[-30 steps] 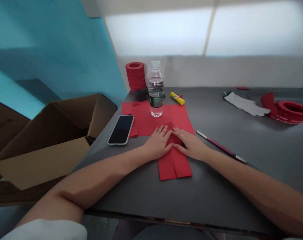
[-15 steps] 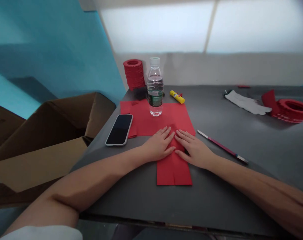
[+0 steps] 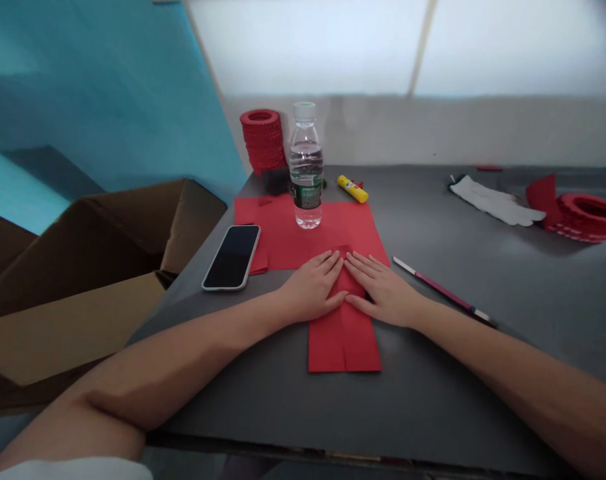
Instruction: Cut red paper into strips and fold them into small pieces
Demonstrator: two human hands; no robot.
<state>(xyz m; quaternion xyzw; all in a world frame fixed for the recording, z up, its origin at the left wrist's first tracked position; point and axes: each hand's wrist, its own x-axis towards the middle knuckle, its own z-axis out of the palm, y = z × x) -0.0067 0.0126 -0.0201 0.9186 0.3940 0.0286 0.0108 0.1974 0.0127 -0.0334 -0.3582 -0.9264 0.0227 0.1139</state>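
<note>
A strip of folded red paper (image 3: 343, 347) lies on the grey table, with a crease or seam down its middle. My left hand (image 3: 313, 287) rests flat on its left side, fingers stretched out. From the right, my right hand (image 3: 381, 288) lies flat on it too, fingers extended, and the fingertips of both hands almost meet over the seam. Beyond the hands, a wider red sheet (image 3: 283, 240) lies flat, with a water bottle (image 3: 307, 170) standing upright on it. The hands hide the middle of the strip.
A phone (image 3: 231, 257) lies left of the sheet. An open cardboard box (image 3: 77, 310) stands beside the table's left edge. Behind are a red paper roll (image 3: 263, 141) and a yellow glue stick (image 3: 352, 189). Rightward lie a pen-like stick (image 3: 443, 290), a white glove (image 3: 497, 200) and a red ring-shaped roll (image 3: 590, 217).
Both hands have slid slightly up along the strip, and the seam at its near end looks more closed. The whole view has shifted slightly.
</note>
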